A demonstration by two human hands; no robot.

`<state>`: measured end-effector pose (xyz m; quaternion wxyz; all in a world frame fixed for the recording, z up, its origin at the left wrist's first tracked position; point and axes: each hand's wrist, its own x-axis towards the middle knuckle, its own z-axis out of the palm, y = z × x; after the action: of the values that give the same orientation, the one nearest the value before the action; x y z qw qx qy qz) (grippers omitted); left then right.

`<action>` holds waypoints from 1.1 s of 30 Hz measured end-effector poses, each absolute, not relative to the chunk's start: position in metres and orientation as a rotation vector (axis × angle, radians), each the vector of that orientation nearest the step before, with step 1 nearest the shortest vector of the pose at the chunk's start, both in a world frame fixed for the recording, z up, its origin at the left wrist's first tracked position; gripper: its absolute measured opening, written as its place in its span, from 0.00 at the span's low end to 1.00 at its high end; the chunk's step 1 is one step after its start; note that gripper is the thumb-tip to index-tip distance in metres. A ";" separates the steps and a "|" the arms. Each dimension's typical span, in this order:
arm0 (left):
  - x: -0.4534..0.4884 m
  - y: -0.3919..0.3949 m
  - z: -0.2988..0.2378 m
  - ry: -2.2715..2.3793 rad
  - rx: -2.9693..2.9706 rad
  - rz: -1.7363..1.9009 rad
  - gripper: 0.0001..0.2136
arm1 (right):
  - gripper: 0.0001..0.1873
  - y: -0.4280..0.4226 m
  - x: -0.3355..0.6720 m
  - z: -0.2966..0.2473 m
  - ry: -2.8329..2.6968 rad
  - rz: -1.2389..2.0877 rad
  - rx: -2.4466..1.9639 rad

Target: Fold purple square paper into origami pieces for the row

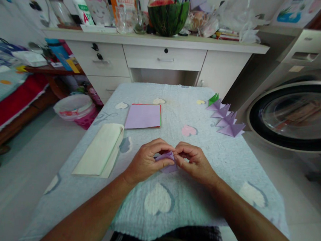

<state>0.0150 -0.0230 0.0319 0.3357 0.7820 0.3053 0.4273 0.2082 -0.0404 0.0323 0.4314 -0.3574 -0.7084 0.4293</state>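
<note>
Between my hands, low over the middle of the cloth, is a small piece of folded purple origami paper [168,168]. My left hand [150,158] pinches it from the left, with the thumb below and the fingers above. On the right, the thumb and forefinger of my right hand [194,162] close on its upper right corner. My fingertips hide part of the folds. Beyond my hands lies a stack of square coloured paper [143,116], purple on top with red and green edges showing. Several folded purple pieces [230,129] and a green one [213,99] stand in a row at the far right.
A folded cream paper [97,150] lies left on the cloth-covered table [214,213]. Behind stands a white cabinet [159,41] bearing a cut watermelon [167,19], bottles and bags. A washing machine [307,74] is to the right, a pink bin [78,108] to the left.
</note>
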 end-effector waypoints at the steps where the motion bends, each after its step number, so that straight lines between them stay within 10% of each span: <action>1: 0.016 -0.024 0.032 0.808 2.041 1.104 0.10 | 0.06 -0.041 0.208 0.032 -1.767 1.071 -0.890; 33: 0.018 -0.024 0.033 0.850 2.014 0.920 0.03 | 0.08 -0.043 0.211 0.031 -1.634 1.281 -0.868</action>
<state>0.0183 -0.0238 0.0326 0.3754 0.7870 0.3323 0.3597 0.2105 -0.0431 0.0312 0.4313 -0.3479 -0.6551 0.5136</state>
